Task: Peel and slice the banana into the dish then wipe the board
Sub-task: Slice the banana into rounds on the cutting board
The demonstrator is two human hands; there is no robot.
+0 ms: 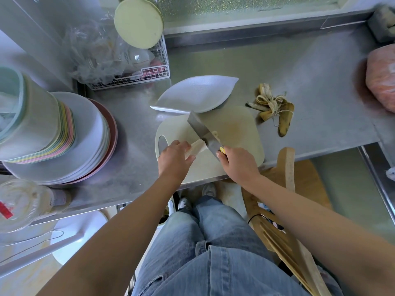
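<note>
yellow sticker (222, 149) on knife (199, 128), unreadable

The right hand (239, 165) mostly hides the knife handle (222, 149); the left hand (174, 159) covers half the banana (197, 146).

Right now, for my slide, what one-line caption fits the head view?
Left hand holds the peeled banana on the cutting board; right hand slices it with a knife; dish empty.

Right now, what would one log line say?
step: slicing | left hand: holds banana | right hand: grips knife | board: one slice | dish: empty | peel: on counter
</note>
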